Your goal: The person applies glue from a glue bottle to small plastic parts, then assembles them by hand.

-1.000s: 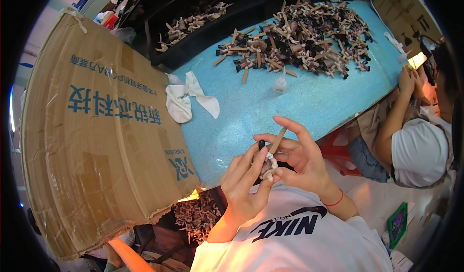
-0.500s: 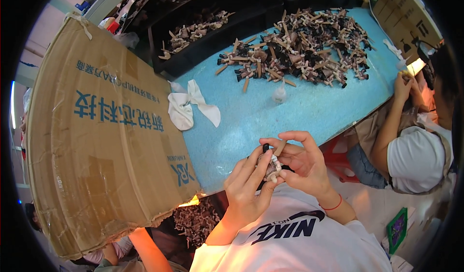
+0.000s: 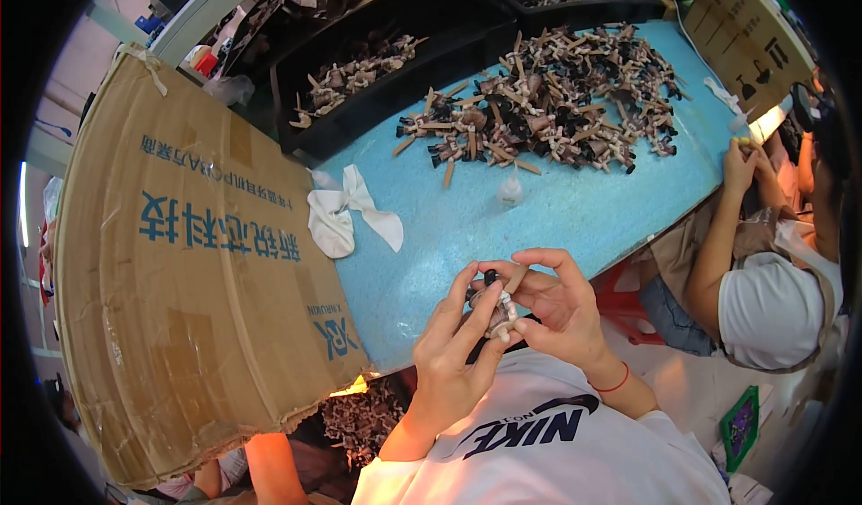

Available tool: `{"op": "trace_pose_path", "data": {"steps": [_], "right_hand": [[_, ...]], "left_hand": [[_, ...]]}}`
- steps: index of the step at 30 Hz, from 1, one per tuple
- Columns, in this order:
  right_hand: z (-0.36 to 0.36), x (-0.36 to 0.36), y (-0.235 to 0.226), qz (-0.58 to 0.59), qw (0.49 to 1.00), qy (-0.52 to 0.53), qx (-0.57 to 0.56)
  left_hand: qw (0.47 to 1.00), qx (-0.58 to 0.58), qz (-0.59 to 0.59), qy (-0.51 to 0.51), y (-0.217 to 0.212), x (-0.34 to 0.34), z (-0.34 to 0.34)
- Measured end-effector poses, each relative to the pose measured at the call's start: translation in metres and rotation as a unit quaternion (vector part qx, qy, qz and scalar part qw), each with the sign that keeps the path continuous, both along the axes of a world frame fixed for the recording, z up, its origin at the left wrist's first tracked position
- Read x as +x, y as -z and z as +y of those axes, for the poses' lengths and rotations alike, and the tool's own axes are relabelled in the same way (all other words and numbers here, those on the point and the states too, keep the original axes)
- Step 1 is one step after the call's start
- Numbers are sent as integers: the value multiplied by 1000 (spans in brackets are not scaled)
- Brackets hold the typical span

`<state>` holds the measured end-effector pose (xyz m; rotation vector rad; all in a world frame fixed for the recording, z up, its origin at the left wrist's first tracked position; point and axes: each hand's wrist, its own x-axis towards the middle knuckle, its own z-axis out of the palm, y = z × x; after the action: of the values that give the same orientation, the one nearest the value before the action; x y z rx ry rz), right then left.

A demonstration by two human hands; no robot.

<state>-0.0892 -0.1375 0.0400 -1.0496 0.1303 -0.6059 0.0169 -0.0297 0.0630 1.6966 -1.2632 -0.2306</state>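
Since a second ago your hands have drawn in closer to your chest, and the brown stick that stood up between them now lies lower across your right fingers. Your left hand (image 3: 453, 352) has its thumb and forefinger closed on the small figure (image 3: 499, 312), pinching it from the left while the other fingers stretch up alongside it. Your right hand (image 3: 557, 303) curls over it from the other side, thumb and forefinger pinching the brown stick (image 3: 515, 280) at the figure's top, seemingly so the one hand can steady the piece while the other works the part. You hold all this just off the near edge of the blue worktop (image 3: 575, 209), above your white shirt. Toward the far edge lies the pile of brown and black figures (image 3: 548, 110), well apart from your hands but within a reach. A crumpled white cloth (image 3: 346, 218) lies near the worktop's left edge, and a small clear bottle (image 3: 510, 189) stands between the pile and you. A large cardboard box (image 3: 197, 263) leans against the left edge, and black trays (image 3: 359, 83) of more figures sit beyond the far-left corner. At the right edge another person's hands (image 3: 741, 159) are busy with a small piece.
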Motion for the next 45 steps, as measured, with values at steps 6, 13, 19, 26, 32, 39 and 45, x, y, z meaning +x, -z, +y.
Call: {"op": "trace_pose_path", "data": {"steps": [6,13,19,26,32,39,45], "right_hand": [[-2,0,2,2,1000,14,4],[-3,0,2,-17,999,20,-38],[-1,1,2,-25,1000,9,-9],[4,2,3,-45,998,28,-20],[3,1,5,-62,997,29,-23],[4,3,4,-70,996,30,-49],[8,1,-3,-37,999,32,-22]], "left_hand": [[1000,9,-2,2,-4,1,-4],[998,-8,-64,12,-6,4,-4],[996,-43,-79,-11,-2,2,0],[998,-36,-41,18,-5,5,4],[997,-34,-54,43,-10,6,5],[994,-21,-100,36,-13,6,8],[993,-47,-107,3,-8,2,4]]}}
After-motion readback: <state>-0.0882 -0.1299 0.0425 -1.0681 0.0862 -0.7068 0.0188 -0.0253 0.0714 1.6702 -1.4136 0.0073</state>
